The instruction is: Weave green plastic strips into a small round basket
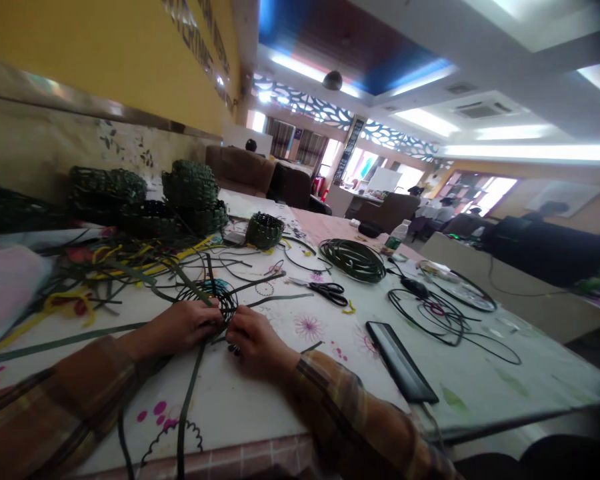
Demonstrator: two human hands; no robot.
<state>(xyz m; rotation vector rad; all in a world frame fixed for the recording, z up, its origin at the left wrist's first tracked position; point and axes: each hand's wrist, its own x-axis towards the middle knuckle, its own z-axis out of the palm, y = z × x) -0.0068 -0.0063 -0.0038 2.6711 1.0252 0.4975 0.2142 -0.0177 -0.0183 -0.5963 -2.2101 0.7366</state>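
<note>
A round, partly woven basket base [187, 291] of dark green strips lies on the table in front of me, with loose strip ends spreading out from it. My left hand [193, 325] is closed on its near left edge, fingers bent over the weave. At the near right edge, my right hand [257, 339] pinches the weave, its knuckles close to the left fingertips. One long flat strip [187, 400] hangs from the base toward the table's front edge. My hands cover the exact spot where the strips cross.
Finished green woven baskets [190, 187] stand at the back left, and a small one [265, 230] nearer the middle. Black-handled scissors [330, 292], a coiled strip bundle [353, 260], a phone [401, 361], loose cable [430, 313] and a bottle [398, 235] lie rightward. Yellow strips [70, 303] clutter the left.
</note>
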